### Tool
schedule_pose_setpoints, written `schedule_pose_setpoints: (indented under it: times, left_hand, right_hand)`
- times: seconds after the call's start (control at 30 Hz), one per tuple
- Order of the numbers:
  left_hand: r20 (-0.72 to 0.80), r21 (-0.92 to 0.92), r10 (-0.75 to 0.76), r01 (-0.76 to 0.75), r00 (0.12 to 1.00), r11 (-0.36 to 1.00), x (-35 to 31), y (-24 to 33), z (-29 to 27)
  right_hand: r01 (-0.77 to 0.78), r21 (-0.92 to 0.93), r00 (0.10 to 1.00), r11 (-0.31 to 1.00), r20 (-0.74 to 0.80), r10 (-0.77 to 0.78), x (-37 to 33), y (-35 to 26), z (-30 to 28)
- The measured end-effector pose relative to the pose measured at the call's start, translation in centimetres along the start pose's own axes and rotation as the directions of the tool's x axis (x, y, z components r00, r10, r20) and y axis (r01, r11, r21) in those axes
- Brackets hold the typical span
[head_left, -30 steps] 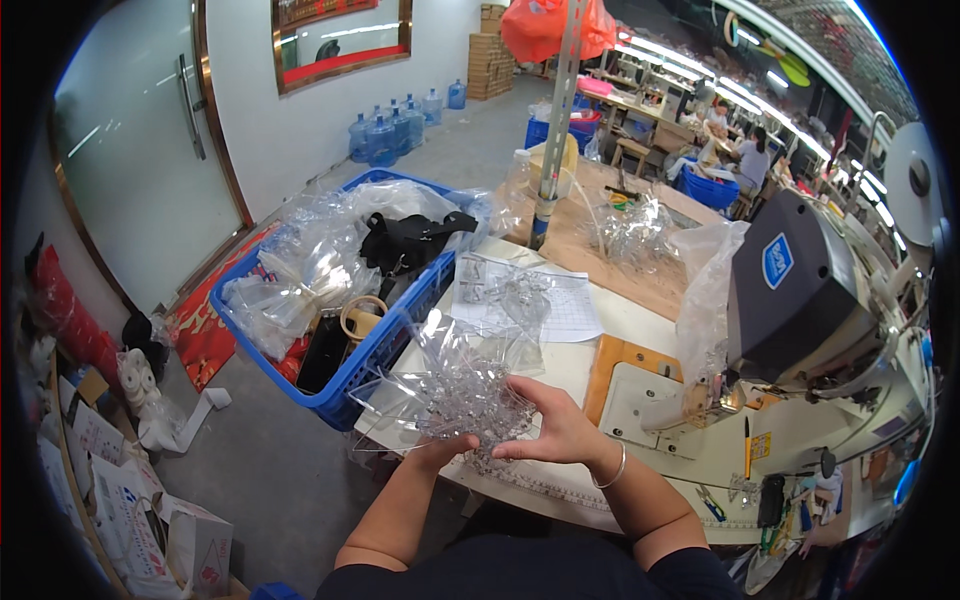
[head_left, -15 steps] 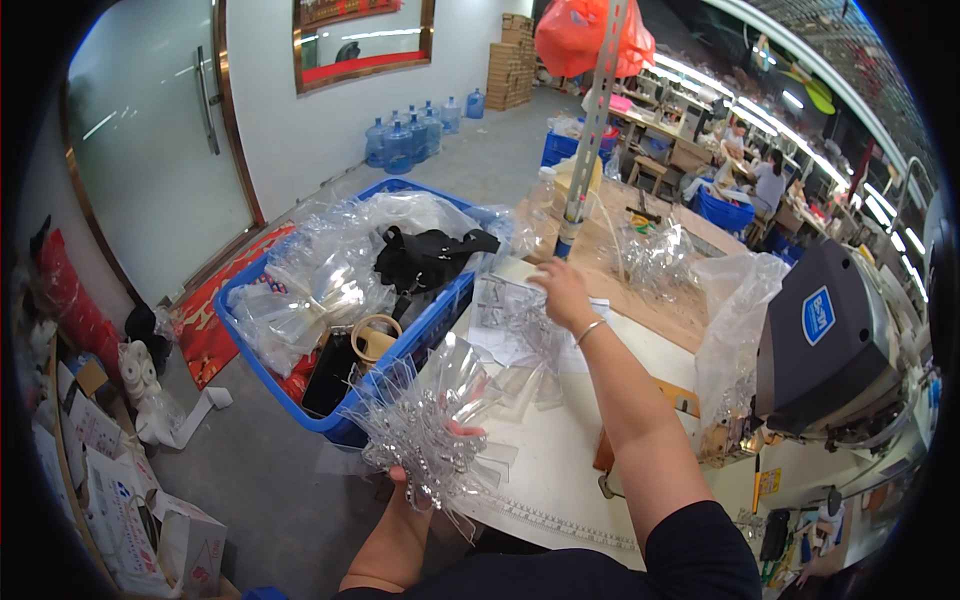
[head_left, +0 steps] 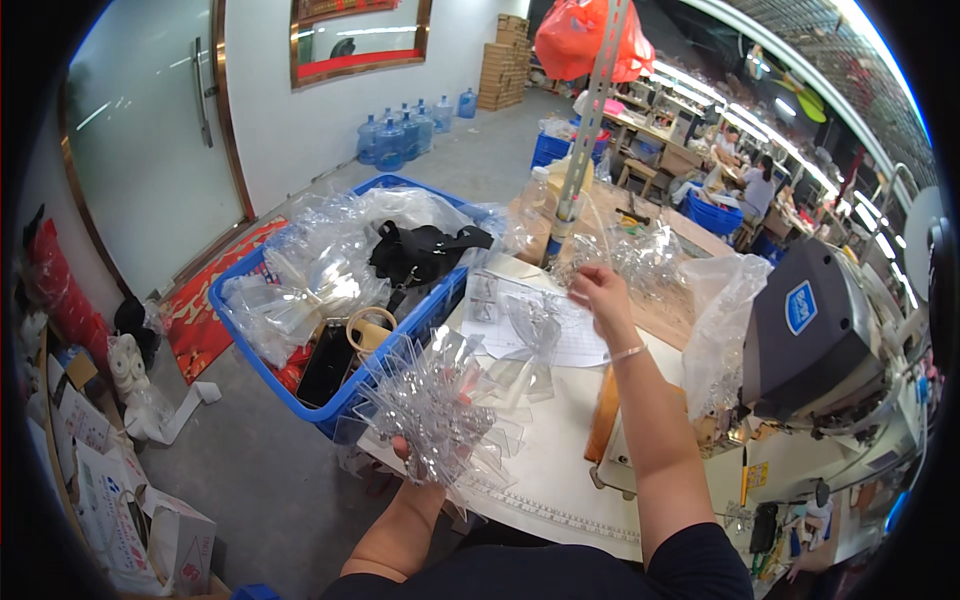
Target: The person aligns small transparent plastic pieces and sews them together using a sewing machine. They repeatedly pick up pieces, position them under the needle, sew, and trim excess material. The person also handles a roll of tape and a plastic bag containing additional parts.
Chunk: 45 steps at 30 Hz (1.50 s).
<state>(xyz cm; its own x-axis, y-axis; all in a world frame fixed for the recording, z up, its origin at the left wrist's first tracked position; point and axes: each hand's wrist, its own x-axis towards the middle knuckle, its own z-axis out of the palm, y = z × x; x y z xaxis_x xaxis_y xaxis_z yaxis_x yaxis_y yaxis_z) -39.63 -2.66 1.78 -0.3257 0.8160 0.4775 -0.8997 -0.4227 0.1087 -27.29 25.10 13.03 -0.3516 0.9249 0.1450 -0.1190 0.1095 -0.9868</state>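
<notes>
My left hand [head_left: 408, 455] is closed around a thick bunch of clear plastic strips [head_left: 435, 405] with silvery, shiny parts, held over the near left corner of the white table [head_left: 560, 445]. The bunch hides most of the fingers. My right hand [head_left: 602, 296] hovers at the table's far side with fingers bent together; whatever is between them is too small to make out. Beneath and left of it, printed paper sheets [head_left: 575, 335] lie under a loose clear plastic piece [head_left: 532, 335]. Just beyond this hand, a silvery heap of clear pieces [head_left: 645, 250] rests on a brown board [head_left: 668, 312].
A blue crate [head_left: 330, 412] at the left holds clear bags, a black strap item [head_left: 425, 252] and a tape roll [head_left: 371, 330]. A metal post [head_left: 585, 140] rises behind the table. A dark sewing machine head [head_left: 805, 310] stands at right beside a clear bag [head_left: 722, 320].
My right hand has moved right, away from over the paper sheets, toward the silvery heap. My left hand still holds the bunch. The whole view has shifted slightly.
</notes>
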Motion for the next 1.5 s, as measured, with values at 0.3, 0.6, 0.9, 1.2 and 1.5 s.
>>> schedule_pose_setpoints:
  times: [0.3,0.6,0.9,1.2,1.5]
  left_hand:
    - [0.118,-0.358,-0.235,0.262,0.965,0.896,-1.5,-5.6,4.9]
    - [-0.097,0.232,-0.275,0.290,0.957,0.928,-5.0,-3.7,5.2]
    - [-0.205,0.021,-0.418,0.431,0.885,0.902,-6.0,-5.5,9.3]
    - [-0.072,0.169,-0.232,0.242,0.970,0.956,-1.7,-4.2,5.3]
    - [0.261,-0.033,0.012,-0.003,0.965,0.999,3.0,-0.4,2.8]
  right_hand:
    - [0.820,-0.264,0.564,0.508,0.223,-0.795,-19.4,2.0,1.2]
    - [0.569,-0.190,0.612,0.800,0.748,-0.258,-24.2,-3.4,-2.3]
    - [0.673,-0.126,0.350,0.729,0.922,-0.164,-24.7,-3.7,-4.2]
    - [0.949,-0.162,0.252,0.272,0.906,-0.341,-20.3,-3.2,-2.8]
    - [0.282,-0.885,0.842,0.371,0.043,-0.537,-2.1,6.4,1.8]
